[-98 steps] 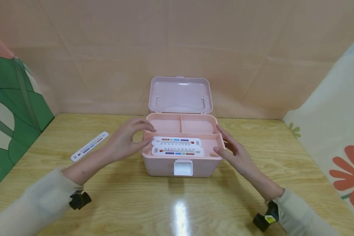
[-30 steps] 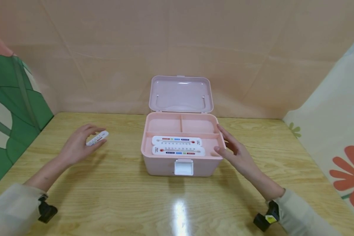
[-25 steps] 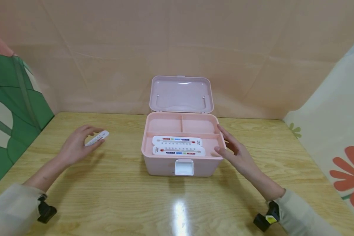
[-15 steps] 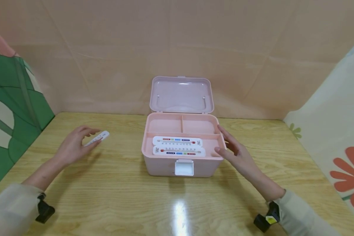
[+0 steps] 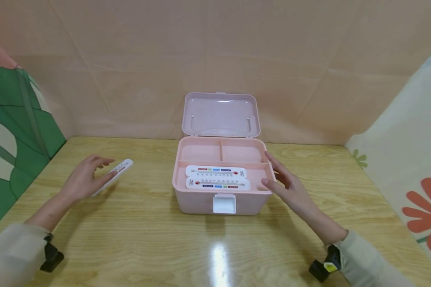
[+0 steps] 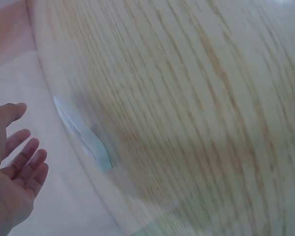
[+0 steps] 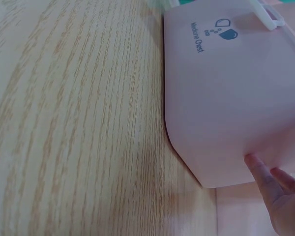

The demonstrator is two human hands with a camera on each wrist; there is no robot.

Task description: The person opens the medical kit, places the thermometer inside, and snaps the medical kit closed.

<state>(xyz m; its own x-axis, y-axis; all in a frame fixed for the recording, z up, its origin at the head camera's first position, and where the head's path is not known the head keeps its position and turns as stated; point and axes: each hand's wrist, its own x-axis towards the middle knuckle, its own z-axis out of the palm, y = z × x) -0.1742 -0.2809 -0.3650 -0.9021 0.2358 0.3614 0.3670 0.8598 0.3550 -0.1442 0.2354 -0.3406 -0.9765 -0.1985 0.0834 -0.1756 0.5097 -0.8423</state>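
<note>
A white strip thermometer (image 5: 123, 164) lies slantwise on the table at the left, partly covered by my left thumb in the head view. My left hand (image 5: 82, 179) is over its near end, fingers spread from the thumb. In the left wrist view that thermometer (image 6: 82, 135) rests on the wood, away from the loosely bent fingers. At the centre stands a pink medicine box (image 5: 197, 203) with its lid up. Two more thermometers, one (image 5: 215, 172) behind the other (image 5: 217, 184), lie in its front compartment. My right hand (image 5: 296, 195) touches the box's right side with extended fingers, thumb at the rim.
The raised lid (image 5: 220, 115) leans back near the cloth backdrop (image 5: 143, 79). A divider (image 5: 221, 150) parts the two rear compartments. A white latch (image 5: 224, 204) hangs at the box's front. Wood-grain tabletop (image 5: 158, 247) surrounds the box.
From the box's left rim, my left hand went left to the lone thermometer. Over the last second its fingers lifted and drew back, uncovering more of it. My right hand has stayed put.
</note>
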